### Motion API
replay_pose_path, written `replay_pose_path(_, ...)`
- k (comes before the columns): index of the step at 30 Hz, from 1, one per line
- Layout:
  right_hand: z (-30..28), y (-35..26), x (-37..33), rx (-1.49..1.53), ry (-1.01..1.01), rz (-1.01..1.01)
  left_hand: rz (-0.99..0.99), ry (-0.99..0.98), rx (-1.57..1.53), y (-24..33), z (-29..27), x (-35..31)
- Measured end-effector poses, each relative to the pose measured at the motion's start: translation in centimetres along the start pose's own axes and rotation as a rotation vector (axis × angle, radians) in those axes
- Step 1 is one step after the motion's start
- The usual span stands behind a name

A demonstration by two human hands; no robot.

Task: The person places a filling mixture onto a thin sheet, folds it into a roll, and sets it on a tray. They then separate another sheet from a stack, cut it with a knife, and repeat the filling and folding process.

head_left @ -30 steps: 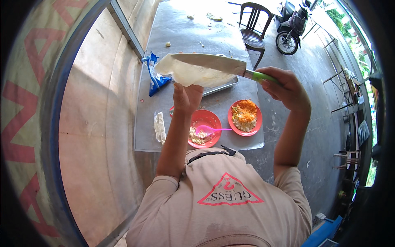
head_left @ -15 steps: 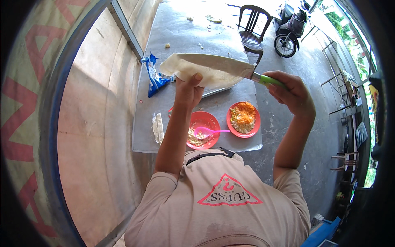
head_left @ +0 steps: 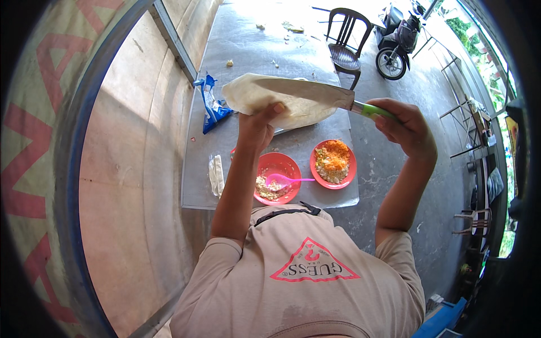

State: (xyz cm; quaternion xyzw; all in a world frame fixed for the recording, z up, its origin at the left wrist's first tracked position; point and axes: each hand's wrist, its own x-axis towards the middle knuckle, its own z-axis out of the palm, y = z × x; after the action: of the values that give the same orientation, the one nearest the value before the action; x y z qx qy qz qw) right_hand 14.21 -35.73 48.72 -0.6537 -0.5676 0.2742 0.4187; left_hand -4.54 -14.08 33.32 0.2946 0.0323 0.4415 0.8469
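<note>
L fingers (head_left: 270, 113) clamped on sheet (head_left: 296, 114), thin, off-wht, approx. oval; R fingers (head_left: 389, 126) round knife handle (head_left: 372, 110).

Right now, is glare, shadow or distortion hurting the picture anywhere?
In the head view, glare whitens the far end of the grey table; in that same view, fisheye curvature bows straight edges near the picture's border, light and shade split the beige wall, and the green-handled knife looks fairly sharp.
</note>
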Motion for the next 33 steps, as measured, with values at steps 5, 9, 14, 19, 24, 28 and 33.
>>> replay_pose_path(5, -0.6, 0.0, -0.3, 0.016, 0.010, -0.013, 0.004, 0.016, 0.010, 0.1, 0.0, -0.1)
replay_pose_path(9, -0.5, 0.2, -0.3, 0.017, 0.014, -0.001, 0.022, -0.023, 0.072, 0.2, -0.3, 0.0)
replay_pose_path(14, 0.0, 0.5, 0.1, 0.087, 0.007, 0.039, 0.026, -0.001, 0.059, -0.1, -0.4, 0.0)
replay_pose_path(19, -0.1, 0.5, 0.0, 0.030, 0.031, 0.038, 0.021, 0.030, 0.137, 0.4, -0.4, -0.1)
replay_pose_path(24, -0.7, 0.6, -0.5, 0.002, 0.054, 0.029, 0.028, 0.033, 0.091, 0.8, -0.2, -0.2)
replay_pose_path(28, -0.7, 0.9, -0.7, 0.040, 0.063, 0.034, 0.055, -0.015, 0.084, 0.6, -0.6, -0.2)
replay_pose_path(33, -0.4, 1.0, -1.0, 0.059, 0.074, 0.094, 0.003, -0.163, -0.075, 0.2, -2.3, 0.1)
